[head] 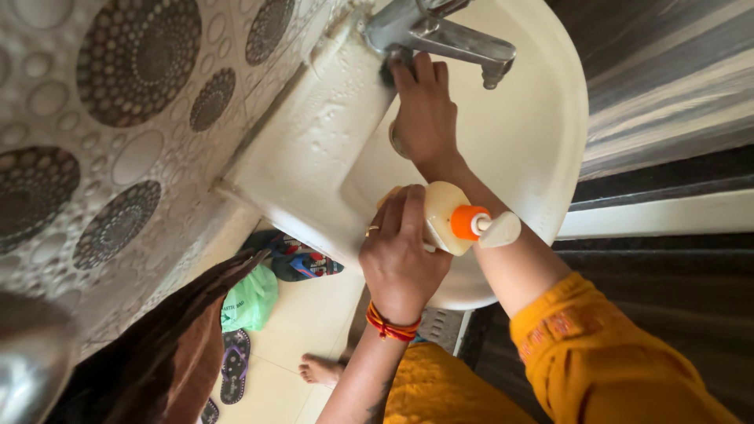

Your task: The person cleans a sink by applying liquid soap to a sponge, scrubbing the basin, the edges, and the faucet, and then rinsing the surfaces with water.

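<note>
Soap bottle [441, 216], cream plastic, orange collar, white pump head; gripped by left hand [400, 255], fingers wrapped shut round body, over front rim of white basin [542, 141]. Right hand [424, 118] at back edge, fingertips pressing dark scrubber [389, 72] beneath chrome tap [440, 35]. Likely light, fairly stiff, slippery when wet. Best held round body, not pump.

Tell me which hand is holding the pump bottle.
The left hand, the one with the ring and orange wrist threads, holds the pump bottle. The right hand reaches up under the tap instead.
</note>
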